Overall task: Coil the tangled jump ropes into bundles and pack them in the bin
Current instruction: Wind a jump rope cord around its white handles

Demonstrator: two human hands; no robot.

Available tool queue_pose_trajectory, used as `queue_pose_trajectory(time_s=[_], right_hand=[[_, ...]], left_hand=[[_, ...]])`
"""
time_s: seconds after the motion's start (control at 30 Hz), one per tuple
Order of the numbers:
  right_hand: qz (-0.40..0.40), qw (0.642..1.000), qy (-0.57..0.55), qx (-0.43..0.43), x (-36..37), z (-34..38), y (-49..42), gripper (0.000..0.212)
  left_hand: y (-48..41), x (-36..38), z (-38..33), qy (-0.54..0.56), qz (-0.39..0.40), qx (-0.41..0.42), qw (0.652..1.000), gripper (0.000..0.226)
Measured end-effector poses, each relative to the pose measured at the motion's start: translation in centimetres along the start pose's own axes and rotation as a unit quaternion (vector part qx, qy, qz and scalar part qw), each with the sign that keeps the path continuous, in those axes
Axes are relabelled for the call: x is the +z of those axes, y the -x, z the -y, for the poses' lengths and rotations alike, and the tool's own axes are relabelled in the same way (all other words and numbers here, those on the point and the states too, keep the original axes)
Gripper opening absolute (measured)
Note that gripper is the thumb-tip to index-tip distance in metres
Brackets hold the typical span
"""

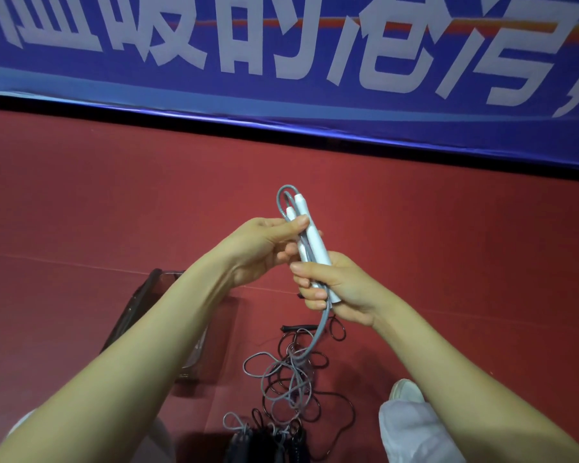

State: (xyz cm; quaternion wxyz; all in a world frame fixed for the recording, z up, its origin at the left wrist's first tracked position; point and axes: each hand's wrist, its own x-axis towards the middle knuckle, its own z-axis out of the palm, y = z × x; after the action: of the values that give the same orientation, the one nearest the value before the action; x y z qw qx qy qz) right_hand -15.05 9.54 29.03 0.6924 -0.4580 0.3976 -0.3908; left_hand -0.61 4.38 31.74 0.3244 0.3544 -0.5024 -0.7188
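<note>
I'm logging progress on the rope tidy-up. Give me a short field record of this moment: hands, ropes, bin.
left hand: grips the white handles at their upper half
right hand: grips the handles' lower ends
grey jump rope: loops above the handles; tail hangs uncoiled to the red floor
black jump ropes: tangled with that tail on the floor
bin: clear, behind the left forearm; contents not discernible

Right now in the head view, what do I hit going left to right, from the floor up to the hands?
bin → left hand → right hand → white shoe. Both hands grip the white-handled rope. It overlaps them, so it is left out of the order.
</note>
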Motion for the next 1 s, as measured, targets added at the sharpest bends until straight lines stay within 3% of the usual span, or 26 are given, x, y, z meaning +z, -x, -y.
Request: queue_pose_trajectory(time_s=[0.03,0.23,0.53,0.7,0.77,0.8,0.9,0.93,1.0], right_hand=[[-0.004,1.0,0.005,-0.001,0.0,-0.1,-0.1,0.006],[0.003,0.999,-0.034,-0.025,0.4,-0.2,-0.3,0.018],[0.015,0.999,-0.041,-0.032,0.5,-0.4,-0.7,0.015],[0.002,0.999,-0.04,-0.032,0.3,-0.6,-0.9,0.016],[-0.058,0.996,0.051,-0.051,0.1,-0.9,-1.2,0.012],[-0.11,0.979,0.156,-0.066,0.1,-1.0,-1.3,0.008],[-0.208,0.857,0.467,-0.068,-0.2,-2.0,-1.5,0.03],[-0.212,0.84,0.495,-0.062,-0.2,-2.0,-1.5,0.036],[-0.194,0.853,0.481,-0.06,-0.4,-1.9,-1.6,0.039]], left_hand=[[0.0,0.1,0.2,0.0,0.002,-0.003,1.0,0.036],[-0.4,0.0,0.6,0.018,-0.029,0.038,0.999,0.024],[-0.4,-0.4,0.1,0.086,-0.029,0.01,0.996,0.013],[-0.6,-0.1,0.3,0.072,-0.046,0.023,0.996,0.011],[-0.8,-0.1,0.3,0.061,-0.063,0.043,0.995,0.01],[-0.8,-0.2,0.3,0.056,-0.073,0.058,0.994,0.009],[-0.8,-0.9,0.1,0.034,-0.106,0.098,0.989,0.01],[-0.9,-1.0,0.0,0.026,-0.111,0.105,0.988,0.01],[-0.9,-1.2,-0.1,0.021,-0.114,0.111,0.987,0.01]])
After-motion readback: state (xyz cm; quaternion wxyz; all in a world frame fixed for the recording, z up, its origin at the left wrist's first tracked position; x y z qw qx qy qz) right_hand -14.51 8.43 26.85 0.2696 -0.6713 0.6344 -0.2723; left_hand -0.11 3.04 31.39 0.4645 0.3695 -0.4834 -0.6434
